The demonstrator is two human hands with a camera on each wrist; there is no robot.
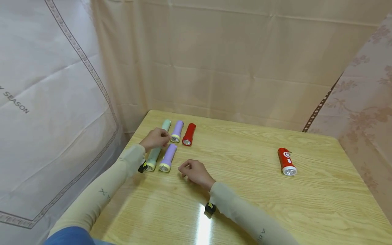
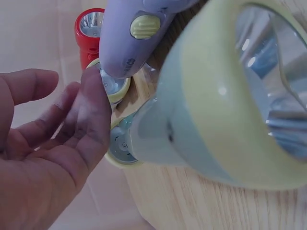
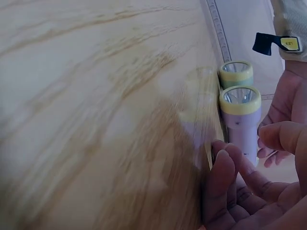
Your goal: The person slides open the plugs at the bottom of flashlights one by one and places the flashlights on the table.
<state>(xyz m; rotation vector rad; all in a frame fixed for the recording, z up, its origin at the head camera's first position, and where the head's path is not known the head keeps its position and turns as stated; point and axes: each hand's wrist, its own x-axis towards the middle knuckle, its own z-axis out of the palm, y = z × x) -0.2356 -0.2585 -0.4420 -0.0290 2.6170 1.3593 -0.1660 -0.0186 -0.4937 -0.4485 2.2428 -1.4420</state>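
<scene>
My left hand (image 1: 155,139) hovers over two pale green flashlights, a front one (image 1: 153,157) and a rear one (image 1: 166,124). Nothing is between its loosely bent fingers, and it hides where the green pair meets. Beside them lie a front purple flashlight (image 1: 168,156) and a rear purple flashlight (image 1: 178,129), their yellow-rimmed heads facing me. A red flashlight (image 1: 189,132) lies right of the rear purple one. My right hand (image 1: 197,173) is low over the table just right of the front purple flashlight, fingers loosely curled and holding nothing; the right wrist view shows the fingertips (image 3: 223,158) near its barrel.
Farther right on the wooden table (image 1: 245,190) lies a red flashlight with a white head (image 1: 286,161). A beige curtain (image 1: 214,61) hangs behind the table, with a pale printed cloth (image 1: 46,85) at left and a floral cloth (image 1: 364,112) at right.
</scene>
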